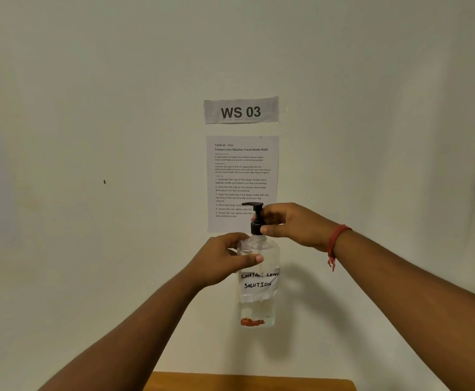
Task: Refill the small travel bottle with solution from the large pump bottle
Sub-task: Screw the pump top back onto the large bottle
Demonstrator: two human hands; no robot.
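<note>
My left hand (225, 258) grips the upright bottle (258, 277) at its shoulder while my right fingers (273, 230) pinch the pump collar (256, 227) directly above.

test workstation | "ws 03" sign (241, 110) | task sheet (242, 182) on wall

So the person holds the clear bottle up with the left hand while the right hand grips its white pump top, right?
Not quite: the pump top is black, not white, as the head view shows. The rest holds: the left hand holds the clear bottle up, and the right hand grips the pump's collar.
</note>
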